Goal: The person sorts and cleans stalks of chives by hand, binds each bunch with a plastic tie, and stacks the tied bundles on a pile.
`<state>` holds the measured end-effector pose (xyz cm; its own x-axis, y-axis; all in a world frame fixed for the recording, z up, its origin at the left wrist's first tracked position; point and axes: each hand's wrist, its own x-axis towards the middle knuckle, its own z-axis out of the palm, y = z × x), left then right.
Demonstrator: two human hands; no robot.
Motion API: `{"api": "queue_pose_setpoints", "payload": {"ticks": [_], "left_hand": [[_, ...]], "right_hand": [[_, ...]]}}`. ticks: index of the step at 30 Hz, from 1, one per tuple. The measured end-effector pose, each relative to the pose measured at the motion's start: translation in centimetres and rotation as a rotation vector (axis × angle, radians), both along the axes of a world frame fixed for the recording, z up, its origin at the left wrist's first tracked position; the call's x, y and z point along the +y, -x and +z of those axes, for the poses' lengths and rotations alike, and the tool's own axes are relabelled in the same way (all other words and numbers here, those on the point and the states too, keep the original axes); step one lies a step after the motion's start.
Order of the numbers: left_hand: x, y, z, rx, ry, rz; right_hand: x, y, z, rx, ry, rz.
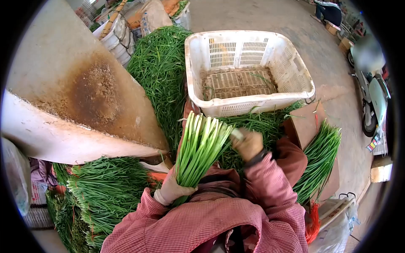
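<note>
A bunch of garlic chives (197, 147) stands upright in front of my chest, its pale cut ends pointing up and away from me. My left hand (175, 190), in a light glove, is wrapped round its lower leafy part. Beside the white ends, on the right, is my right hand (249, 145), bare, blurred by motion and with curled fingers. A short pale thing (237, 134) sticks out of it toward the bunch; its kind is too blurred to tell. Loose chives (158, 63) lie heaped beyond my left hand.
A white plastic crate (249, 101) with a few scraps inside stands ahead. Tied bundles (107, 189) are stacked at left below a stained slab (97, 92). More chives (322, 156) lie on cardboard (310, 122) at right. A scooter (373, 97) and a person (330, 13) are farther off.
</note>
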<state>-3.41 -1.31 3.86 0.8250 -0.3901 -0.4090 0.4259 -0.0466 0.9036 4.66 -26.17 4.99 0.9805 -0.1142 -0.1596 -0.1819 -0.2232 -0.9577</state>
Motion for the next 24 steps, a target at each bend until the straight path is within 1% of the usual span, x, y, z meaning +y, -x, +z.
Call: {"api": "queue_pose_setpoints", "payload": {"ticks": [1, 2, 3, 4, 5, 6, 7, 8, 10, 11, 12, 13, 14, 16, 17, 18, 19, 21, 22, 23, 24], "left_hand": [[-0.1, 0.0, -0.2, -0.037, -0.013, -0.011], [-0.2, -0.1, -0.4, -0.075, -0.026, -0.023], [-0.3, -0.2, -0.4, -0.074, -0.022, -0.029], [-0.2, -0.2, -0.4, -0.049, 0.005, -0.025], [-0.1, -0.3, -0.4, -0.026, 0.031, -0.019], [0.0, -0.4, -0.3, -0.002, 0.055, -0.014], [0.2, -0.6, -0.3, 0.023, 0.078, -0.012], [0.2, -0.7, -0.3, 0.027, 0.077, -0.018], [0.0, -1.1, -0.3, 0.093, 0.047, -0.097], [0.0, -1.1, -0.9, 0.097, 0.046, -0.103], [0.2, -0.7, -2.1, 0.046, -0.018, -0.081], [0.4, -0.3, -3.0, 0.020, -0.052, -0.076], [0.7, 0.0, -3.8, -0.005, -0.088, -0.072], [1.0, 0.3, -4.2, -0.073, -0.187, -0.109], [1.0, 0.2, -4.0, -0.115, -0.245, -0.140], [1.1, 0.2, -3.7, -0.158, -0.304, -0.170], [0.4, 0.2, -2.4, -0.046, -0.109, -0.099], [0.0, 0.1, -0.5, 0.028, 0.110, -0.111], [-0.2, 0.0, 0.3, 0.073, 0.217, -0.120], [0.0, 0.1, 0.1, 0.218, 0.363, -0.057], [0.1, 0.2, 0.1, 0.265, 0.421, -0.020]], "right_hand": [[-2.8, -2.3, -3.8, -0.085, -0.190, -0.161], [-6.2, -4.5, -4.9, -0.078, -0.641, -0.452], [-9.5, -6.6, -5.9, -0.184, -1.066, -0.786], [-12.4, -7.5, -6.5, -0.340, -0.951, -0.907], [-13.4, -6.5, -3.4, -0.018, -0.093, -0.786], [-14.2, -5.4, -0.3, 0.295, 0.746, -0.562], [-15.4, -5.7, -1.8, 0.298, 0.744, -0.566], [-16.9, -6.1, -4.3, -0.068, 0.499, -0.648], [-14.6, -5.0, -2.3, -0.386, -0.131, -0.665], [-10.6, -3.6, 0.1, -0.326, -0.532, -0.447], [-6.6, -2.2, 2.6, -0.176, -0.896, -0.279], [-3.5, -0.7, 3.4, -0.234, -0.287, 0.042], [-0.4, 0.9, 4.2, -0.415, 0.307, 0.248], [2.1, -0.1, 3.6, -0.212, 0.644, 0.509], [2.2, -0.7, 1.1, -0.218, 0.640, 0.510], [2.3, -1.6, -2.8, -0.081, -0.264, 0.593], [2.0, -1.6, -1.7, 0.040, -0.390, 0.565], [1.3, -1.6, 0.5, 0.279, -0.642, 0.457], [1.1, -1.5, 3.4, 0.350, -0.518, 0.356], [-0.1, -2.1, 3.1, 0.366, -0.561, 0.329], [-1.8, -2.7, 2.3, 0.305, -0.761, 0.291]]}}
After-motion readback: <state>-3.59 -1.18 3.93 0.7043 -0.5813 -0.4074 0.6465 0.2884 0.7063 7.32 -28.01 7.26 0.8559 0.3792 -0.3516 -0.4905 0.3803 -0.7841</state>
